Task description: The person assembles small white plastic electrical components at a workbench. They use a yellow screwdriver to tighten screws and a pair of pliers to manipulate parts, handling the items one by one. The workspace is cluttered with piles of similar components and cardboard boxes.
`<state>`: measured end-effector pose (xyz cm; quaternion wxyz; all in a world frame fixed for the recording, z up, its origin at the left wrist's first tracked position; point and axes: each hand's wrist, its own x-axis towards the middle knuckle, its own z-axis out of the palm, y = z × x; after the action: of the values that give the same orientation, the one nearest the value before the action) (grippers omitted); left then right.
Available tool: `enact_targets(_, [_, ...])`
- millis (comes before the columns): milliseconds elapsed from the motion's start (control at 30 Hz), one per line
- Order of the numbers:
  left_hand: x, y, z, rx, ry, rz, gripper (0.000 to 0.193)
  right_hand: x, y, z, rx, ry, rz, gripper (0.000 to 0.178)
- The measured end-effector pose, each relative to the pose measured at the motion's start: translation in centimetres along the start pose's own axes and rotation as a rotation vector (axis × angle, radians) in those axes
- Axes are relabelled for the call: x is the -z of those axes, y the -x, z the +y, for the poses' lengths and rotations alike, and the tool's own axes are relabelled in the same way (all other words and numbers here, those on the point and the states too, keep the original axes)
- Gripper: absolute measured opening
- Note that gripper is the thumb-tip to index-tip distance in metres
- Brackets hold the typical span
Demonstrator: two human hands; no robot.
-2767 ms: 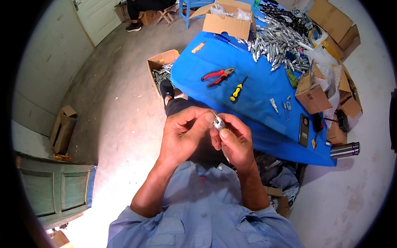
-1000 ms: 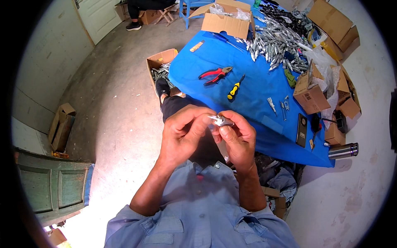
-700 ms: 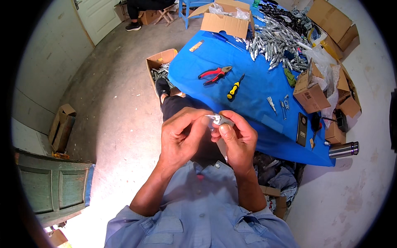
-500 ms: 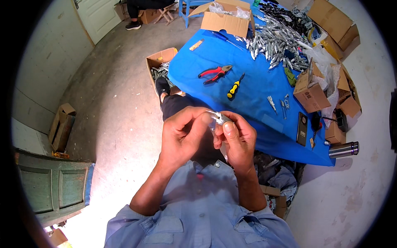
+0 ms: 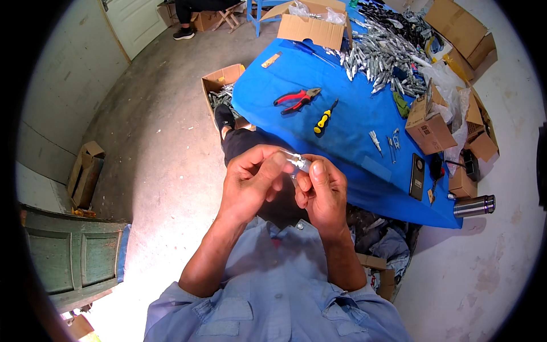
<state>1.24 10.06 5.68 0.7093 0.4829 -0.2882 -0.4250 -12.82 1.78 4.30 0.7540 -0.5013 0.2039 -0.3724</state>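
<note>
Over my lap, at the near edge of the blue-covered table [image 5: 268,74], I hold a small silvery metal part [image 5: 299,163] between both hands. My left hand [image 5: 242,185] pinches its thin end between thumb and fingers. The thicker end sits in my right hand [image 5: 326,194], with the thumb on top. Fingers cover much of the part, so its exact kind does not show. Beyond my hands lie red-and-black pliers [image 5: 297,101] and a yellow-and-black screwdriver [image 5: 323,120]. A few loose metal pieces [image 5: 375,143] rest farther right.
A large heap of silvery metal parts [image 5: 376,60] covers the far table beside an open cardboard box [image 5: 310,33]. A phone [image 5: 417,178] and steel flask [image 5: 474,207] are at the right. Another box of parts [image 5: 222,75] stands on the floor. Another person's leg [image 5: 183,17] shows far left.
The metal part has turned a little in my fingers, and its thicker end now points more toward my right palm. Both hands have shifted only slightly. Things on the table stay put.
</note>
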Motion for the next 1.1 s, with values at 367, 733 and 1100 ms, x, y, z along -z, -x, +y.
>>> enact_targets(367, [-0.7,0.6,0.3,-0.045,-0.093,0.033,0.026,-0.4,0.1,0.6,-0.024,-0.064,0.017,0.039])
enact_targets(733, [-0.5,0.6,0.7,-0.107,-0.115,-0.013,0.016,0.3,0.5,1.4,-0.022,0.018,-0.061,0.029])
enact_targets(1100, [1.1,-2.3,-0.3,-0.053,-0.414,0.074,0.015,1.6,-2.0,3.2,0.130,0.486,0.006,0.022])
